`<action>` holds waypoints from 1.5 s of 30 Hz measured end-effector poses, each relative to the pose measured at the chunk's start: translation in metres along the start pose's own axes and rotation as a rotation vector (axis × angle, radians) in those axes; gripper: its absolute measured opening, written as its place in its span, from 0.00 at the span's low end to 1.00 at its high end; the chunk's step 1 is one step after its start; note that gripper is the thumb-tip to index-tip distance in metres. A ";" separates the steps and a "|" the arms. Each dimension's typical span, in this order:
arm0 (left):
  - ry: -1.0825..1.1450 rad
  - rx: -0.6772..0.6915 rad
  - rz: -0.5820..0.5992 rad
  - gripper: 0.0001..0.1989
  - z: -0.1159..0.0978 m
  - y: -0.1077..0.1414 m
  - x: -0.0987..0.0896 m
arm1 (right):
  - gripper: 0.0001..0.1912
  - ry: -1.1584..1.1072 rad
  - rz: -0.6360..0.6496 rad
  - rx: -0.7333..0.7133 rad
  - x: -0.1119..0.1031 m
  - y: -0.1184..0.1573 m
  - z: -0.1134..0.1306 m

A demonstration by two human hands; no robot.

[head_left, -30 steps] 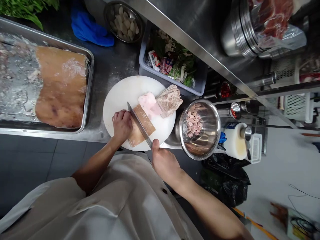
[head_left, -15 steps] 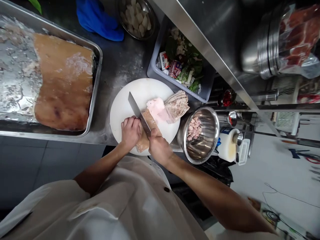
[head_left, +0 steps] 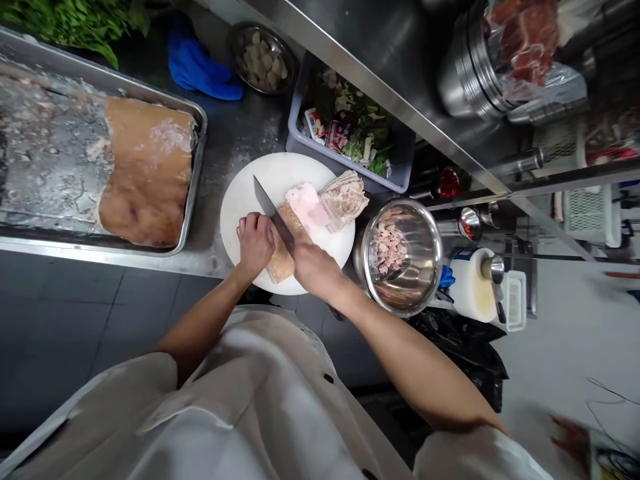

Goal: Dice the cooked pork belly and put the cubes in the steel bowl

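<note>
A round white cutting board (head_left: 240,190) lies at the counter's front edge. On it, my left hand (head_left: 256,243) presses down with bent fingers on a tan, skin-covered slab of meat (head_left: 281,265). My right hand (head_left: 316,267) is wrapped round the handle of a broad kitchen knife (head_left: 273,212). Its blade crosses the slab at a slant, close beside my left fingers, tip pointing away to the upper left. The cutting edge's contact with the meat is hidden. Behind the slab lie a pale pink fatty piece (head_left: 306,203) and a browner chunk of meat (head_left: 345,200).
A steel bowl (head_left: 423,267) with chopped meat stands right of the board. To the left is a metal tray (head_left: 193,193) holding a large skin-on slab (head_left: 145,173). A grey bin (head_left: 345,157) with scraps, a small bowl (head_left: 290,67) and a blue glove (head_left: 195,70) sit behind. A shelf edge (head_left: 380,80) overhangs.
My view has shifted, bringing leafy greens in at the upper left. Both hands and the knife stay at nearly the same place on the slab; my right hand now covers more of the blade's near end.
</note>
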State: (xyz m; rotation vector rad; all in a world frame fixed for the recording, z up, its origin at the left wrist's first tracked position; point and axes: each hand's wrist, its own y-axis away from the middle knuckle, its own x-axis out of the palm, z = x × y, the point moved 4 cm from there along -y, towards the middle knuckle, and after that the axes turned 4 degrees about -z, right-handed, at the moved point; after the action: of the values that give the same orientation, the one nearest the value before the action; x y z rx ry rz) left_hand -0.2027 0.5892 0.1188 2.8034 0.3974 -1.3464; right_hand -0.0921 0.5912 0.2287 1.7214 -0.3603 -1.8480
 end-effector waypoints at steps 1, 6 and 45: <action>-0.001 -0.001 -0.012 0.09 0.000 0.000 0.000 | 0.17 0.024 0.050 -0.007 -0.001 0.022 -0.008; 0.033 0.051 -0.033 0.09 0.006 0.000 0.005 | 0.18 0.165 0.246 0.093 0.020 0.099 -0.046; 0.210 0.127 -0.020 0.04 0.029 0.003 -0.003 | 0.17 0.161 0.325 0.060 0.000 0.064 -0.007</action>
State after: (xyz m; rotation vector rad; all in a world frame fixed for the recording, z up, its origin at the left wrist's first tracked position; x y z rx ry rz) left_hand -0.2259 0.5820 0.1029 3.0659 0.3545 -1.1217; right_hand -0.0704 0.5418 0.2639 1.7210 -0.5961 -1.4708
